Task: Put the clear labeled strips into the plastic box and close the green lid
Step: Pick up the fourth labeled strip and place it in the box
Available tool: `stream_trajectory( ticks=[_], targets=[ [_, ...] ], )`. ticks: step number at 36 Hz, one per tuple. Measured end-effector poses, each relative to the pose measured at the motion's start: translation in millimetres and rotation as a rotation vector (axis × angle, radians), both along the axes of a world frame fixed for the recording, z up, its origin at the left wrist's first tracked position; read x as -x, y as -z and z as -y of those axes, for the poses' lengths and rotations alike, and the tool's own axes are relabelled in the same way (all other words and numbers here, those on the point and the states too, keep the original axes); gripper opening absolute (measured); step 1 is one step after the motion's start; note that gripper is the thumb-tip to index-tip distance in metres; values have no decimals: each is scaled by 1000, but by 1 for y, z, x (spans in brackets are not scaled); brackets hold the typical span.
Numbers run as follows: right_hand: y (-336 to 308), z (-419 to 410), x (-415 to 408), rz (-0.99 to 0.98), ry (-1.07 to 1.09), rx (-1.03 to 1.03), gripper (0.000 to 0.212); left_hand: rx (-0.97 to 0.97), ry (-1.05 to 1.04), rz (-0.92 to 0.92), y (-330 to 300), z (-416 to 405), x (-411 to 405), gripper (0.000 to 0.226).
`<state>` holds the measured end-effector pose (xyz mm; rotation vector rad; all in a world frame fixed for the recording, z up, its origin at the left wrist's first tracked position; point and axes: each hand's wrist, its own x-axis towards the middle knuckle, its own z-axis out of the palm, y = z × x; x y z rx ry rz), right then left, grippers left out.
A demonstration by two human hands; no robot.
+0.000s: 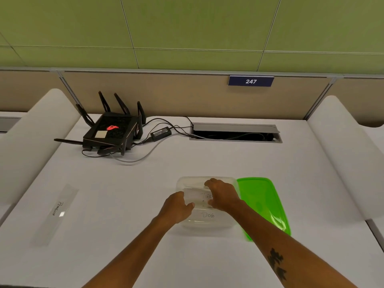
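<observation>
Reaching over a clear plastic box (207,222) on a white desk (145,204), a person curls the left hand (176,206) against the box's left rim while the right hand (223,195) pinches a clear strip marked "TIGER" (204,195) above its open top. A strip marked "DOG" (207,215) already lies inside, the green lid (264,200) rests flat just beside the box on its right, and a "PENGUIN" strip (56,213) lies well apart at the left, with a black router (112,132) at the back.

Even, soft overhead light; faint shadows on the bench (207,163); wide-angle bending at edges; slightly soft focus.
</observation>
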<state>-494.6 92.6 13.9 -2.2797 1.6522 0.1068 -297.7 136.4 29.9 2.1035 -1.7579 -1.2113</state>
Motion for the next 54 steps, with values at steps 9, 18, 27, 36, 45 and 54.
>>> stream_trajectory(
  ticks=[9, 18, 27, 36, 45, 54],
  targets=[
    [12, 9, 5, -30, -13, -47, 63, -128, -42, -9, 3, 10, 6, 25],
    [21, 10, 6, -47, -26, -68, 68, -202, -49, -28, 5, 18, 10, 20],
    [23, 7, 2, -58, -16, -89, 66, -252, -52, -75, 5, 23, 11, 21],
    [18, 5, 7, 51, 89, -70, 58, -212, -10, -105, -2, 22, 4, 26],
    [-10, 3, -16, 328, 175, 411, 18, 80, -95, -134, -20, 21, -33, 50],
    [-39, 5, -98, 497, 61, 566, 15, 377, -231, -63, -18, 25, -126, 33]
  ],
)
